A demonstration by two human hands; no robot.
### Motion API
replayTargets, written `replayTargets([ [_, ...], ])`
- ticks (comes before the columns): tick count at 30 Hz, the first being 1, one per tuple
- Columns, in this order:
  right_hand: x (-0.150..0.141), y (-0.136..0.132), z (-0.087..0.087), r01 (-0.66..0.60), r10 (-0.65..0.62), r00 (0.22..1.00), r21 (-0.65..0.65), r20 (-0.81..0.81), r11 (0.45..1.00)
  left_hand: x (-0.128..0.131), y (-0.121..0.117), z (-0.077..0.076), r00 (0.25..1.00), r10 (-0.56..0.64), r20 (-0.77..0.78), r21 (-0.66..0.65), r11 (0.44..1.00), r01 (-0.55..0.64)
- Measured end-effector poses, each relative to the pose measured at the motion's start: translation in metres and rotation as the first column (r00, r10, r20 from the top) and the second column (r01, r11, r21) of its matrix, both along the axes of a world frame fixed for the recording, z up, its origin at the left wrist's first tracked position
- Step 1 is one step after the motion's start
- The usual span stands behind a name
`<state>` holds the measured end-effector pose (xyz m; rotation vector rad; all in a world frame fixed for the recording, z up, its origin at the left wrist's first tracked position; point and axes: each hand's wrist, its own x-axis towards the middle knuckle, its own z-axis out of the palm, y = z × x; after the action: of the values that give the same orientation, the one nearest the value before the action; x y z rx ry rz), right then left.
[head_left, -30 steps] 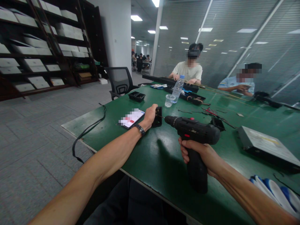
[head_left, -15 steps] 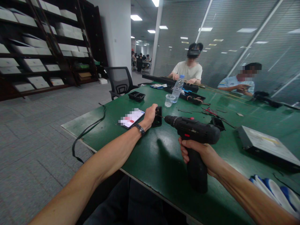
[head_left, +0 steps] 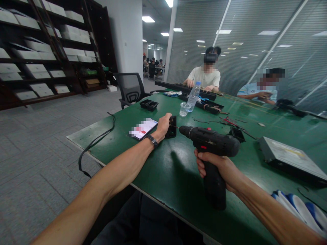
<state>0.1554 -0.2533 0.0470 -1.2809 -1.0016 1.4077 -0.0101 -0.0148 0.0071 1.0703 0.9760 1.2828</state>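
Note:
A black cordless drill (head_left: 212, 141) is in my right hand (head_left: 217, 166), the fingers wrapped round its handle. The drill lies level, its chuck and thin bit pointing left. My left hand (head_left: 163, 127) grips a small black plastic tray (head_left: 173, 127), tipped up on its side on the green table with its hollow facing the drill. The bit's tip reaches toward the tray near my left fingers; whether it touches is too small to tell. A phone with a lit screen (head_left: 144, 128) lies just left of my left hand.
Beyond my hands stand a clear plastic cup (head_left: 184, 109) and a water bottle (head_left: 194, 97). Black trays (head_left: 149, 105) sit at the far left edge. A silver-black metal box (head_left: 293, 158) and blue-white gloves (head_left: 298, 207) lie at right. Two people sit across the green table (head_left: 158, 173).

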Motion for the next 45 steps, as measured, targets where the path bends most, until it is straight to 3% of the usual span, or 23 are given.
replayTargets([
  [21, -0.0016, -0.001, 0.0032, -0.009, 0.009, 1.0, 0.001, -0.022, 1.0, 0.0015, 0.0045, -0.004, 1.0, 0.023, -0.012, 0.011, 1.0, -0.023],
  [34, -0.0004, 0.0009, 0.0, -0.002, 0.001, 1.0, -0.007, -0.022, 1.0, 0.0007, -0.0006, 0.0028, 1.0, 0.001, -0.017, -0.014, 1.0, -0.002],
  [45, 0.0009, 0.0006, -0.0003, -0.003, 0.003, 1.0, 0.001, -0.025, 1.0, 0.0016, 0.004, -0.0034, 0.999, 0.019, -0.03, 0.048, 0.999, -0.018],
])
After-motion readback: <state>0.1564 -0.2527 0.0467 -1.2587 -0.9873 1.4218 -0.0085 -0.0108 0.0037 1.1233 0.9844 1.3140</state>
